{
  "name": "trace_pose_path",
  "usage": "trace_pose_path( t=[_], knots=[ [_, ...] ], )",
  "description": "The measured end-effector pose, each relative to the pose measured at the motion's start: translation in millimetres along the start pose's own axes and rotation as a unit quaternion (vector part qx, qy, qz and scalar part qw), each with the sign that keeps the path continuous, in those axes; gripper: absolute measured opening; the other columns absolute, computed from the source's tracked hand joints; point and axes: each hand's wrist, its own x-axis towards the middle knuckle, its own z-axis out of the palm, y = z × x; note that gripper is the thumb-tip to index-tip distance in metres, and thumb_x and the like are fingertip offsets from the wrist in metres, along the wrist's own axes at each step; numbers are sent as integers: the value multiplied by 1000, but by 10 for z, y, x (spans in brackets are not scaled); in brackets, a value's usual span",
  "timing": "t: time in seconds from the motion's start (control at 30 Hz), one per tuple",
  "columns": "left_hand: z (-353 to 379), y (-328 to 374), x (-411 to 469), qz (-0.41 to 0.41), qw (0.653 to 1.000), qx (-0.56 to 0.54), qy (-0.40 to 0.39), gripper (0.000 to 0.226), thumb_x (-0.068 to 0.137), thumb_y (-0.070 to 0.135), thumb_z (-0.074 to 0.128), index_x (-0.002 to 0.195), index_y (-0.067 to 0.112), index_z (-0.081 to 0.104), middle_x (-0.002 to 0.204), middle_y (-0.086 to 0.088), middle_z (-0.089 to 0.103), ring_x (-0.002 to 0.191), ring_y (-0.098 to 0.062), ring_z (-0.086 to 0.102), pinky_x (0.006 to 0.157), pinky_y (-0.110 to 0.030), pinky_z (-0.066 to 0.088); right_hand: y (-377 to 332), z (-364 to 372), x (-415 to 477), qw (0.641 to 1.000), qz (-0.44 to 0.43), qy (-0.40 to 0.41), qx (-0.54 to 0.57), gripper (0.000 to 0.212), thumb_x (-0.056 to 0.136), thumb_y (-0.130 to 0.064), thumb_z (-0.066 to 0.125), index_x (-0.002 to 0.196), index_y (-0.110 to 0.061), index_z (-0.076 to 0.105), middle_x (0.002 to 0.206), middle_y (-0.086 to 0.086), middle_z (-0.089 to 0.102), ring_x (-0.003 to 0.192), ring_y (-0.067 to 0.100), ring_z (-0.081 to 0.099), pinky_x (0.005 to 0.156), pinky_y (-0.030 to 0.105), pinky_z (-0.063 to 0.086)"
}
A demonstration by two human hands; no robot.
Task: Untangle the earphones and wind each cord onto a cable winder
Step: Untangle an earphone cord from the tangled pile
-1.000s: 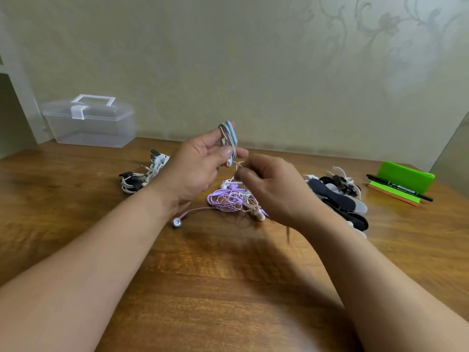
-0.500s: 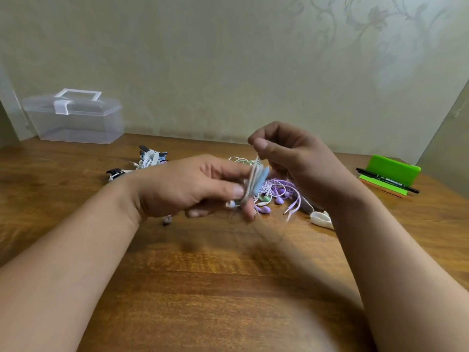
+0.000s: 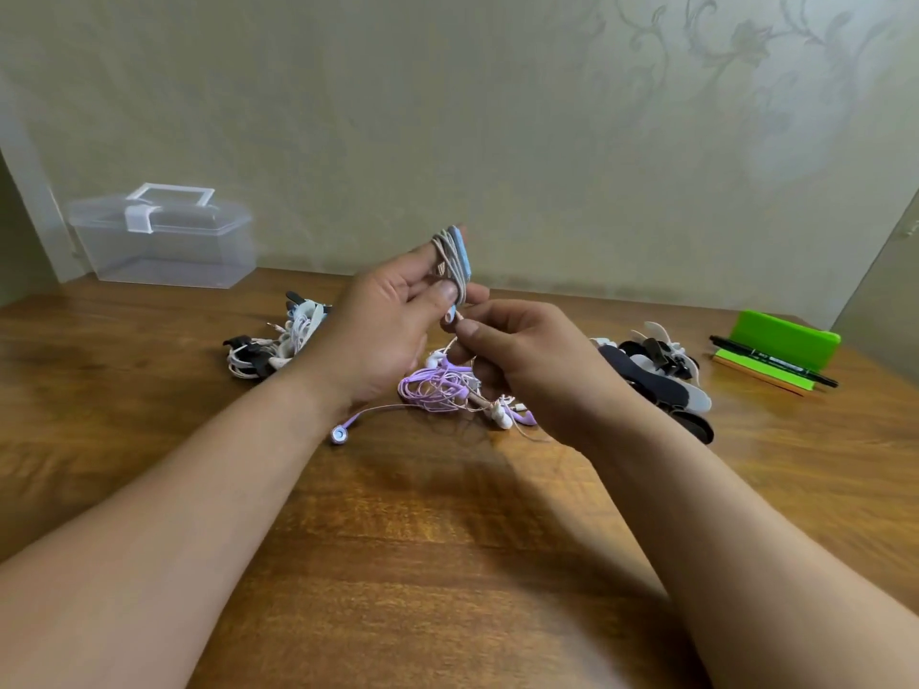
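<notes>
- Left hand [image 3: 393,330] grips an upright light-blue flat plastic cable winder [image 3: 456,263] wrapped in pale cord — above the wooden table [image 3: 447,564].
- Right hand [image 3: 537,365] pinches the cord's loose end; its fingertips hide part of the tangled purple earphones [image 3: 437,387].

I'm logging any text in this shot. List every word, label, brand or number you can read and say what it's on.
No text can be read.
Black marker on the green holder: faint pale print along the barrel, too small and blurred to read.
Clear plastic box, blue cable winder, earphones: no markings visible.
</notes>
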Motion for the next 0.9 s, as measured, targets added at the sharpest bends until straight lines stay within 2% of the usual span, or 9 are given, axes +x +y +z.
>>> trace_pose_path(
  t=[0.07, 0.17, 0.27, 0.37, 0.47, 0.57, 0.63, 0.77, 0.9],
  knots=[
    [19, -29, -18, 19, 997, 69, 2, 48, 108, 12, 51, 146, 41, 52, 110, 9, 77, 50, -20, 45, 52, -24, 45, -10, 12, -3, 999, 25, 10, 30, 21, 104, -13, 64, 91, 0, 71, 64, -1, 66, 50, 8, 52, 48, 22, 46],
    [11, -111, -38, 57, 982, 177, -14, 46, 103, 24, 51, 141, 48, 54, 108, 9, 77, 91, -17, 71, 93, -44, 58, -15, 10, 2, 994, 67, 30, 85, 16, 101, -10, 67, 86, -3, 69, 68, 5, 68, 52, 9, 59, 48, 22, 51],
    [5, -163, -27, 60, 970, 234, -19, 51, 101, 27, 51, 147, 48, 47, 98, 2, 75, 94, -22, 67, 92, -46, 54, -21, -9, 3, 991, 56, 62, 107, 8, 99, -3, 67, 94, 3, 66, 70, 11, 72, 59, 17, 70, 54, 25, 57],
    [13, -166, -28, 43, 976, 209, -33, 49, 104, 22, 52, 149, 42, 49, 106, 12, 77, 105, -11, 69, 102, -40, 53, -30, 0, -11, 994, 12, 81, 67, 8, 97, 1, 68, 99, 7, 64, 80, 22, 75, 73, 29, 78, 63, 34, 62],
    [8, -126, -31, 13, 988, 141, -57, 45, 108, 11, 49, 136, 45, 57, 94, 10, 77, 91, -29, 74, 86, -43, 60, 1, 15, -26, 988, -58, 105, -102, 4, 95, -7, 69, 95, -7, 66, 77, 9, 77, 71, 21, 78, 73, 43, 64],
    [6, -99, -31, -36, 994, 59, -83, 46, 109, 5, 46, 143, 36, 55, 112, 5, 76, 78, -30, 76, 72, -36, 62, 16, -6, -29, 960, -117, 123, -223, 6, 94, -13, 72, 91, -15, 67, 72, -2, 74, 66, 7, 73, 70, 34, 59],
    [-16, -95, -30, -47, 992, 43, -109, 45, 109, 5, 46, 147, 27, 52, 121, 6, 74, 81, -33, 77, 71, -33, 61, 7, -42, -23, 955, -137, 128, -228, 10, 92, -15, 77, 88, -16, 68, 72, -3, 73, 67, 9, 71, 66, 31, 56],
    [-61, -49, -64, -53, 982, 50, -173, 29, 109, 5, 45, 125, 23, 61, 85, 17, 71, 84, -36, 77, 70, -31, 61, 17, -102, 12, 969, -139, 109, -171, 20, 88, -17, 84, 86, -13, 64, 70, -7, 71, 62, 5, 64, 59, 25, 49],
    [-70, -1, -74, -68, 980, 33, -186, 26, 108, 6, 47, 119, 21, 65, 88, 2, 67, 76, -26, 75, 64, -27, 56, 63, -229, 56, 977, -136, 89, -137, 38, 83, -31, 89, 108, -26, 62, 86, -11, 62, 73, 5, 57, 68, 26, 50]
  ],
)
